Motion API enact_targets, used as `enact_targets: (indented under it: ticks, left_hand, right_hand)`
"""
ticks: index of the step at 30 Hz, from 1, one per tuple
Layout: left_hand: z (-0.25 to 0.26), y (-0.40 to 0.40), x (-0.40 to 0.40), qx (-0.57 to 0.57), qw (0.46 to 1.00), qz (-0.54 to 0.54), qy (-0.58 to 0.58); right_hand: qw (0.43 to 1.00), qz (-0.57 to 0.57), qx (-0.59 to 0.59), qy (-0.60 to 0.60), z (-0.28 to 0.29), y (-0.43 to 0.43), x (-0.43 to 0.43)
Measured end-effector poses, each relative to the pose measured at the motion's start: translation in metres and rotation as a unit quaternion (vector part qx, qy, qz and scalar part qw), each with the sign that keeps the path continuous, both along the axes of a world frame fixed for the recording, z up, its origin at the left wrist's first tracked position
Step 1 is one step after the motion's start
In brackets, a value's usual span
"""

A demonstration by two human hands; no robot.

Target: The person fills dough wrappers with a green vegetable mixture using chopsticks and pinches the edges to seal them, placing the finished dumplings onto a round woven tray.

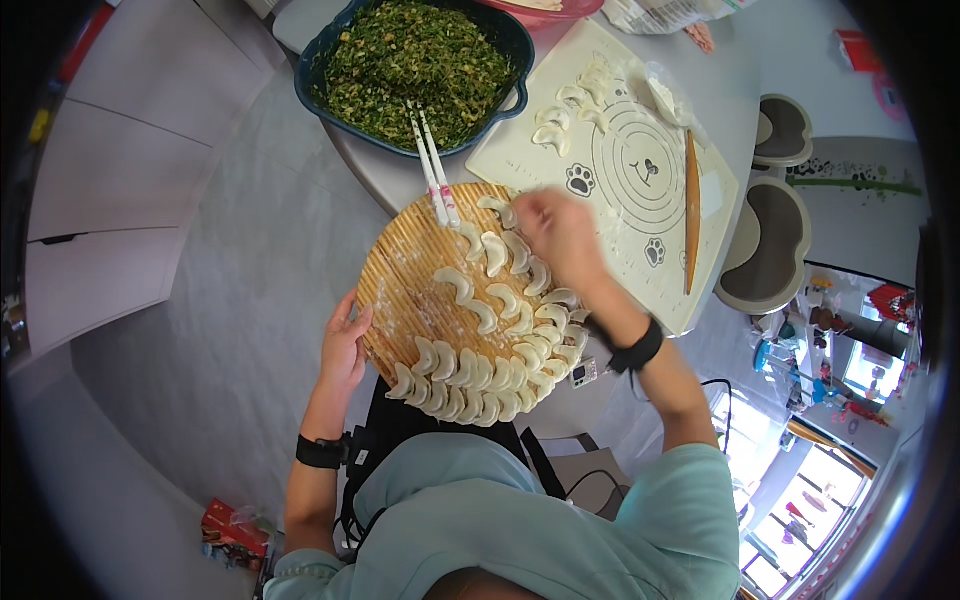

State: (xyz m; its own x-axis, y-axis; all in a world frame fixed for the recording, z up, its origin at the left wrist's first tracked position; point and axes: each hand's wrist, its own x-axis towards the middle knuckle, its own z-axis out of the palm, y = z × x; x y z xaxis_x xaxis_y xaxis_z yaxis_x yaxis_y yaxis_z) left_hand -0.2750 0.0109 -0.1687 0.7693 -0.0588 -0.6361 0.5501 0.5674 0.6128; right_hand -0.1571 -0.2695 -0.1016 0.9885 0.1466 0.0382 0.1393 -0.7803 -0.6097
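Observation:
My left hand (347, 339) grips the left edge of a round slatted wooden tray (401, 281), thumb on top. Rows of crescent-shaped dumplings (480, 373) line the tray's near and right sides, with a few more toward its middle. At the tray's far right edge is my right hand (559, 229), blurred and with curled fingers, beside a dumpling (499, 211). Whether anything is between those fingers cannot be made out. A pair of white chopsticks (433, 169) spans from the filling to the tray's far rim.
A dark blue basin (306, 90) holds chopped green filling (420, 67). On a printed dough mat (517, 161) lie several dumplings (553, 137), a wooden rolling pin (691, 214) and a bag of flour (667, 97). Stools (772, 240) stand right of the table, and a pink bowl (551, 9) behind.

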Motion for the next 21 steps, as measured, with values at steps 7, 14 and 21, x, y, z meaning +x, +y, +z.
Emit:
enact_targets:
  ticks: [7, 14, 21]
  left_hand:
    - [0.007, -0.004, 0.002, 0.021, 1.000, -0.006, -0.006]
    - [-0.007, 0.003, -0.003, 0.002, 1.000, -0.002, 0.006]
    - [0.005, -0.002, 0.003, 0.011, 1.000, 0.006, 0.004]
  right_hand:
    - [0.982, -0.070, -0.175, -0.007, -0.045, -0.068, 0.096]
    - [0.965, -0.147, -0.203, 0.081, -0.055, -0.130, 0.060]
    - [0.977, -0.157, -0.128, 0.065, -0.044, -0.176, 0.026]
